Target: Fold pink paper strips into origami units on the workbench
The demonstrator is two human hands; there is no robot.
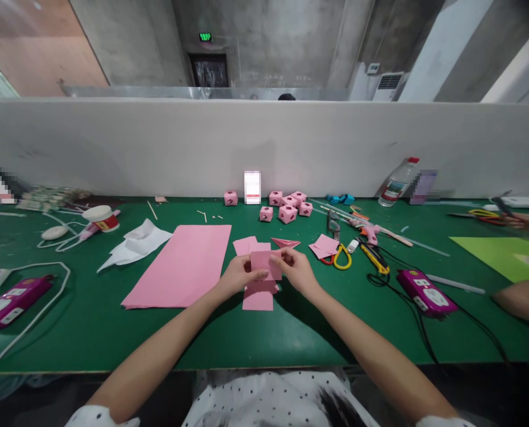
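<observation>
Between my two hands, just above the table, is a small piece of pink paper (261, 260). My left hand (239, 276) pinches its left edge, thumb in front. My right hand (295, 267) grips the right edge near the upper corner. Below and behind it lie more small pink paper pieces (258, 299), partly covered by the held one. A folded pink triangle (286, 243) rests just beyond my right hand. Large pink sheets (188, 261) lie left of my left hand. Several pink folded paper cubes (287, 213) stand near the partition.
Yellow-handled scissors (343, 257), small pink squares (325, 245), a yellow utility knife (375, 260) and a pink glue gun (371, 233) lie to the right. Purple power strips (426, 293) with cables flank both sides. A paper cup (102, 219) stands left. Another person's arm (525, 299) reaches in from the right.
</observation>
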